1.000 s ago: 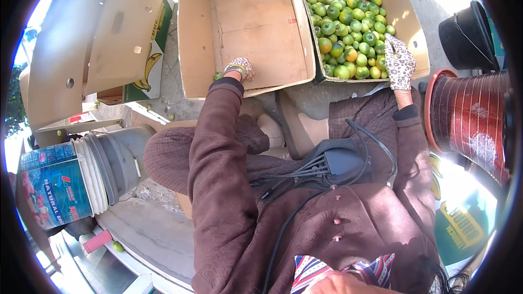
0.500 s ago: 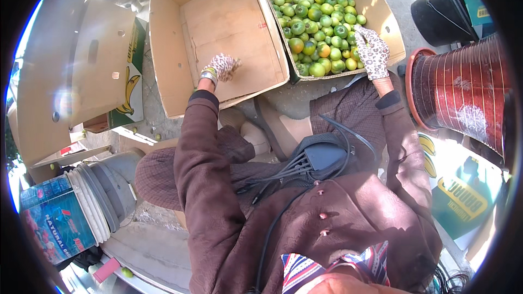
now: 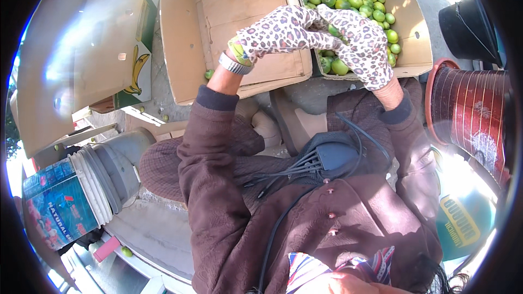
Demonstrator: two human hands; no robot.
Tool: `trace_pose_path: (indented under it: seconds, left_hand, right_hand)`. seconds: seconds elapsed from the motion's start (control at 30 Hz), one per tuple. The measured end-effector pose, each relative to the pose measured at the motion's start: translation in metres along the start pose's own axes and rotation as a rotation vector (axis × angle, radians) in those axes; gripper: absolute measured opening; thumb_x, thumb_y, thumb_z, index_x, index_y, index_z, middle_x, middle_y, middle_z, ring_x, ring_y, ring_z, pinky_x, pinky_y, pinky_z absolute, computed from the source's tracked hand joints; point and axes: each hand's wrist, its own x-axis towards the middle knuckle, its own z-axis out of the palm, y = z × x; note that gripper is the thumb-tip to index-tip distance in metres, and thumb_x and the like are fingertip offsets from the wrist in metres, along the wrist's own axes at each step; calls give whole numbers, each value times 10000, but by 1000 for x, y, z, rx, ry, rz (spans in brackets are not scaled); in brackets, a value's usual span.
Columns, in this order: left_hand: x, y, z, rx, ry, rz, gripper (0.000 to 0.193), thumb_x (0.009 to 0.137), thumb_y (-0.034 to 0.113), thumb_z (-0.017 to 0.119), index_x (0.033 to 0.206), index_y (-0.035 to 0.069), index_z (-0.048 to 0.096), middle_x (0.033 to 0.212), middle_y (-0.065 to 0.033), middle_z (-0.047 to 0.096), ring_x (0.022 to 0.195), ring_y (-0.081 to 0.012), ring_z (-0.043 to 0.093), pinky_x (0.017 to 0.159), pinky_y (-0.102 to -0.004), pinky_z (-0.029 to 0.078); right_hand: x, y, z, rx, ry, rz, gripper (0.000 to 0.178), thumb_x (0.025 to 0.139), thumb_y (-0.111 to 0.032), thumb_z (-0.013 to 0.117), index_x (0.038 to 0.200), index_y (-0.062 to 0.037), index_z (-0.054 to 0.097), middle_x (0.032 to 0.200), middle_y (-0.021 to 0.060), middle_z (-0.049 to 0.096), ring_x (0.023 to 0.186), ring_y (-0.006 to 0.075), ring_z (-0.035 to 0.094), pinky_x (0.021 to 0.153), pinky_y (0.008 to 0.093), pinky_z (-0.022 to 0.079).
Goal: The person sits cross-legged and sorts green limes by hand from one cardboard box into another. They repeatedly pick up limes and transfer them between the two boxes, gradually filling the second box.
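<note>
Both my hands wear leopard-print gloves and meet over the inner edges of two cardboard boxes. My left hand (image 3: pixel 280 30) reaches rightward with its fingers closed together, touching my right hand (image 3: pixel 362 43), whose fingers are curled. A green tomato (image 3: pixel 334 31) shows between them, partly covered by the gloves. Under and behind my hands, the right cardboard box (image 3: pixel 417 35) holds many green tomatoes (image 3: pixel 357 1), some turning yellow. In the left cardboard box (image 3: pixel 231 2), a single green tomato (image 3: pixel 209 74) lies by the left wall; my left forearm and hand hide part of its floor.
A black bucket (image 3: pixel 468 32) and a dark red ribbed container (image 3: pixel 468 109) stand at right. Upended cartons (image 3: pixel 90 38) are at left, above stacked buckets (image 3: pixel 90 185). A grey cable pouch (image 3: pixel 332 155) rests on my lap. Stray tomatoes (image 3: pixel 165 117) lie on the ground.
My left hand has moved from over the left box across to my right hand. My right hand has shifted left and inward. A tomato now shows in the left box; the view has shifted slightly.
</note>
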Motion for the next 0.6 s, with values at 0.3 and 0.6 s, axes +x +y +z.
trace_pose_path:
  seconds: [0.3,0.6]
  left_hand:
    - [-54,-197,-45,689,-96,-996,446,749,364,763,1078,71,692,1032,-113,703,971,-270,668,848,-410,526]
    - [-87,-248,22,648,-402,-1137,461,785,274,720,1208,105,646,1289,-99,592,1161,-315,589,952,-431,499]
  right_hand:
    - [-73,113,21,-217,-552,390,335,886,-201,587,1212,-135,628,1207,119,624,1104,278,592,943,398,466]
    - [-81,121,26,-140,-580,493,333,885,-206,588,1208,-135,630,1213,119,621,1114,280,586,950,398,462]
